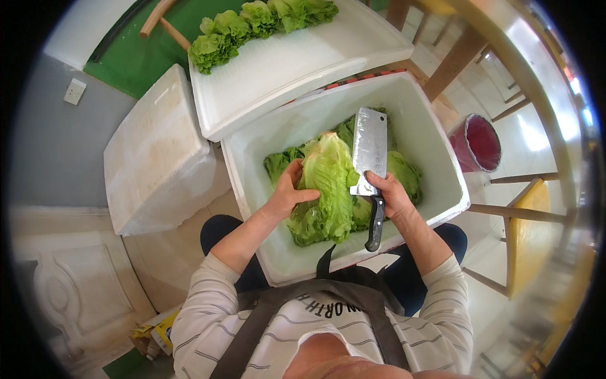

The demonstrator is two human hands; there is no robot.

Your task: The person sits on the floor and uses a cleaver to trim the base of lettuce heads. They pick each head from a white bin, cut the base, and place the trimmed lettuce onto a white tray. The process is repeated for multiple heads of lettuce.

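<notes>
My left hand (294,189) is closed round the left side of a green lettuce head (329,184), whose pale cut stem points away from me. In my right hand (389,192) is a metal cleaver (370,144) with a black handle, its blade pointing away and upright beside the lettuce. The blade's lower left corner is close to the leaves; contact cannot be told. Both hands are over a deep white foam box (255,237) that stands between my knees. More lettuce (404,175) lies inside it, under and around the held head.
A white foam lid (303,61) beyond the box bears a row of lettuce heads (229,28). Another foam box (154,156) stands at the left. To the right are a pink waste bin (483,142) and a yellow-seated wooden chair (530,237).
</notes>
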